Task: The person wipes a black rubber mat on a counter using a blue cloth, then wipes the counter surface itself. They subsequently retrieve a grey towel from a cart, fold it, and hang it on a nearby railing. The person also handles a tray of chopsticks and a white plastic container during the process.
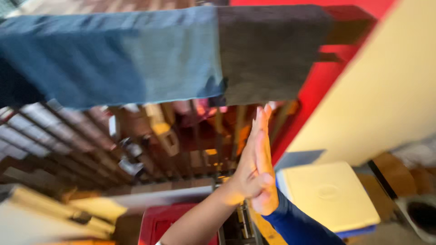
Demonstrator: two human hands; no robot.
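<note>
Both hands are raised in the middle of the view and pressed flat together, palm against palm, fingers straight and pointing upward. The left hand [247,168] comes up from a bare forearm at the lower centre; the right hand [265,181] sits behind it and comes out of a dark blue sleeve [295,224] at the lower right. Neither hand holds or pinches anything.

Directly above the fingertips, close but not touching, two pieces of cloth hang side by side across the top of the view. The blue cloth [113,56] spans the left and centre; the dark grey cloth [268,52] hangs to its right, and their edges meet or slightly overlap (the blur prevents a firmer finding). The fingertips point at the lower edge of the dark grey cloth. What the cloths hang from cannot be seen.

To the right of the hands, a cream-coloured wall [386,81] runs diagonally, with a red surface [318,86] beside it. Below the wall lies a flat pale yellow lid [327,195] with a blue rim. A red crate [159,224] sits at the bottom, left of the forearm. Behind the hands, a metal grille [59,136] and blurred wooden clutter fill the background.
</note>
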